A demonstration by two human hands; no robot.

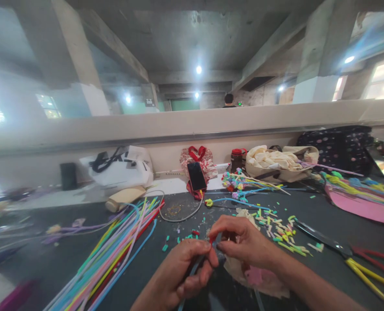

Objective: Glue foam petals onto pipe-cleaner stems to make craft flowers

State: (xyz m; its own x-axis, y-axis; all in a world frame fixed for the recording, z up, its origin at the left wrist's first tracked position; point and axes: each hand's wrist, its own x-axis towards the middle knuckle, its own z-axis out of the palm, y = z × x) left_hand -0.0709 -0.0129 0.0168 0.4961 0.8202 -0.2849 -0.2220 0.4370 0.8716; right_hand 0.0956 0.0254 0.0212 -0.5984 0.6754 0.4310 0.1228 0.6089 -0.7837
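My left hand (182, 270) is closed in a pinch on a thin blue stem (194, 268) that runs down through its fingers. My right hand (243, 242) is also pinched, its fingertips meeting the left hand's at a small red piece (213, 238) on the stem's tip. Both hands hover low over a dark table (65, 259). A beige cloth (263, 280) lies under my right wrist. Left of my hands lies a fan of long coloured pipe cleaners (120, 246).
Several small cut coloured bits (282, 231) are scattered right of my hands, beside scissors (328, 239) with yellow and red handles. A phone (197, 176) leans on a red bag. Finished pipe-cleaner flowers (240, 181), bags and a pink sheet (363, 207) sit behind. A person stands far back.
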